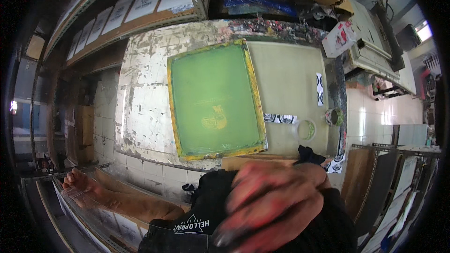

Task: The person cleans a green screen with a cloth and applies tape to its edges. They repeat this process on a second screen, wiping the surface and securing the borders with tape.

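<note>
Two hands work apart: the ink-stained right hand (274, 201), blurred at lower centre, curls loosely around nothing visible; the left hand (77, 182) rests spread at lower left. Mid-frame, the green printing screen (215, 98) lies flat on the paint-crusted table (140, 107), untouched.

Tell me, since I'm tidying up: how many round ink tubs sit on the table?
2: a white tub near the table's front edge, and a smaller tub just right of it.

Black shirt (206, 206) with small white triangle emblem; black ribbed sleeve (328, 229); fingers (262, 206) smeared with red ink.
</note>
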Tool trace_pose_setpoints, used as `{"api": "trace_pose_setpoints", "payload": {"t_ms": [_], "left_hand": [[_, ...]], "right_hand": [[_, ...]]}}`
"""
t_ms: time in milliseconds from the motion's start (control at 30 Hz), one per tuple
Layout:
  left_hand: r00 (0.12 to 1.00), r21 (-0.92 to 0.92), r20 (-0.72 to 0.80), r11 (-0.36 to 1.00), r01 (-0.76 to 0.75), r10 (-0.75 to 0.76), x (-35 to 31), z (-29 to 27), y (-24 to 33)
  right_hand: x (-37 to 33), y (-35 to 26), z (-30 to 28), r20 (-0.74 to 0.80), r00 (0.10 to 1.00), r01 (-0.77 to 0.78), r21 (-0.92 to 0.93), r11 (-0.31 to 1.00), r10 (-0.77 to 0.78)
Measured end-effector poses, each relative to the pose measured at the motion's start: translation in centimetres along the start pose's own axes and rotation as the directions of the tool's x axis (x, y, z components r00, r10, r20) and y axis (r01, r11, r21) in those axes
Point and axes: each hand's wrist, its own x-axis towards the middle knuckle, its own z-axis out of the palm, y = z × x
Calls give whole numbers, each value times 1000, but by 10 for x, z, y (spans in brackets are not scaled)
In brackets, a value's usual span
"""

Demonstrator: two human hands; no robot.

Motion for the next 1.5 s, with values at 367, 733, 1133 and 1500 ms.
{"api": "trace_pose_setpoints", "payload": {"t_ms": [367, 733, 1133, 1500], "left_hand": [[909, 744, -238, 537, 397, -342, -37, 4, -162], [701, 769, -397, 203, 606, -592, -82, 18, -435], [827, 868, -374, 154, 472, -421, -97, 15, -470], [943, 993, 74, -68, -101, -324, -92, 28, -456]], "right_hand": [[-37, 126, -89, -496, 772, -543, -190, 818, 398], [-99, 347, -217, -707, 573, -818, -460, 345, 415], [-95, 379, -222, -696, 638, -722, -689, -56, 330], [-84, 378, -204, -340, 903, -246, -911, -330, 264]]}}
